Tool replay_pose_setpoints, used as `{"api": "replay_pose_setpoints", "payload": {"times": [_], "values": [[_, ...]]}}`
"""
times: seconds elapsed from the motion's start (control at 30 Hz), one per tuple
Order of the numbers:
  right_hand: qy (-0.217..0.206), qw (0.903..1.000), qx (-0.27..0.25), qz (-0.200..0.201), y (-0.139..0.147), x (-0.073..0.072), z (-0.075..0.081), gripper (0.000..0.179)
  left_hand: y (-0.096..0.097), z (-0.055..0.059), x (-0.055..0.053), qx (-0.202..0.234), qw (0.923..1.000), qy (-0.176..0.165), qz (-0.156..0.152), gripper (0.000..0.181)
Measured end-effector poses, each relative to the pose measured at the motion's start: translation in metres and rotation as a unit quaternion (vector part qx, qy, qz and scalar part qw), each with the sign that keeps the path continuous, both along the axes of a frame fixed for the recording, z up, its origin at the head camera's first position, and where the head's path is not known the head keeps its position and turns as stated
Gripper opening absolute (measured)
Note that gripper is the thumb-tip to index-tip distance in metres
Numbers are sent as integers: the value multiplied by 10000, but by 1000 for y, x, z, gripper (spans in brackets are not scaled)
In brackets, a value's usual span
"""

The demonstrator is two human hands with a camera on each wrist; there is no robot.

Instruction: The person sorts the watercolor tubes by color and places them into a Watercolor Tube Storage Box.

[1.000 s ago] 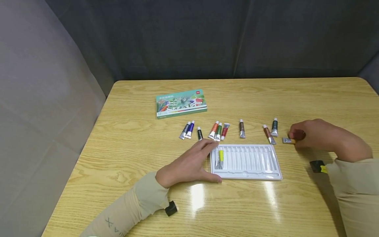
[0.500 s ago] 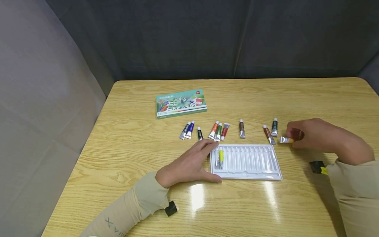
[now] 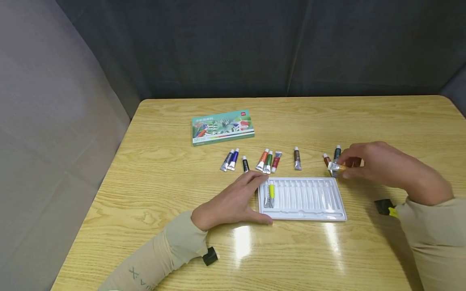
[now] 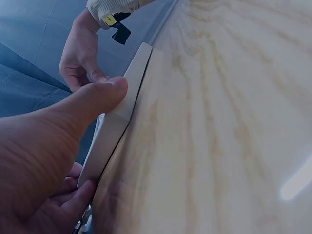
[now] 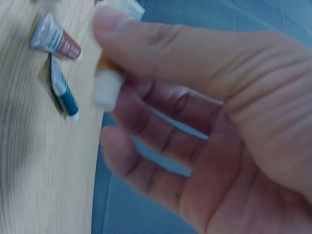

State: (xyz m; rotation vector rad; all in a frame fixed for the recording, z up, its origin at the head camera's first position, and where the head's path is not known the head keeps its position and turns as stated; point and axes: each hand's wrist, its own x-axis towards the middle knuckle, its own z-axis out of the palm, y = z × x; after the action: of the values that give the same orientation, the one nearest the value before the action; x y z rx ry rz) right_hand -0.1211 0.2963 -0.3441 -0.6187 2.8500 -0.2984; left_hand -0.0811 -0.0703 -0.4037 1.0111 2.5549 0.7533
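Observation:
My left hand (image 3: 233,202) grips the left end of a white plastic tray (image 3: 303,214), thumb on the near edge and fingers at the far corner. In the left wrist view the thumb lies along the tray's side wall (image 4: 136,87). Two paint tubes lie in the leftmost slots, one silvery and one yellow tube (image 3: 272,190). My right hand (image 3: 393,171) pinches an orange-yellow paint tube (image 3: 333,167) between thumb and fingers, silver end pointing left. Its white cap (image 5: 108,90) shows in the right wrist view. The held tube overlaps a reddish-brown tube (image 3: 326,158) beside a dark green tube (image 3: 337,151).
Behind the tray lie more tubes: a brown tube (image 3: 297,158), a red tube (image 3: 276,162), green and orange tubes (image 3: 263,159), a black tube (image 3: 245,163) and two blue ones (image 3: 233,159). A green paint box (image 3: 223,127) lies farther back on the wooden table (image 3: 164,169).
My right hand has moved left with the orange-yellow tube, from right of the reddish-brown and dark green tubes to over them. My left hand and the tray have stayed put.

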Motion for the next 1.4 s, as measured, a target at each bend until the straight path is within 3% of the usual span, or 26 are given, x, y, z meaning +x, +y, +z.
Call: {"api": "replay_pose_setpoints", "payload": {"times": [0.1, 0.27, 0.6, 0.77, 0.97, 1.4], "values": [[466, 9980, -321, 268, -9, 4, 1, 26, 0, 0, 0, -6, 10000, 11, 3, 113], [1270, 9851, -773, 859, -25, 9, 0, 32, 0, 0, 0, -14, 10000, 17, 3, 113], [2032, 9598, -1192, 1526, -55, 16, 2, 38, 0, 2, 0, -28, 10000, -13, 21, 112], [2039, 9588, -1159, 1604, -65, 19, 1, 36, 0, 2, 0, -2, 10000, 12, 5, 112], [1652, 9671, -1037, 1631, -76, 24, 1, 30, 1, 1, 0, 36, 10000, 47, -8, 112], [1661, 9562, -1133, 2129, -100, 31, -6, 30, 0, 2, 0, 40, 10000, -34, 17, 111]]}}
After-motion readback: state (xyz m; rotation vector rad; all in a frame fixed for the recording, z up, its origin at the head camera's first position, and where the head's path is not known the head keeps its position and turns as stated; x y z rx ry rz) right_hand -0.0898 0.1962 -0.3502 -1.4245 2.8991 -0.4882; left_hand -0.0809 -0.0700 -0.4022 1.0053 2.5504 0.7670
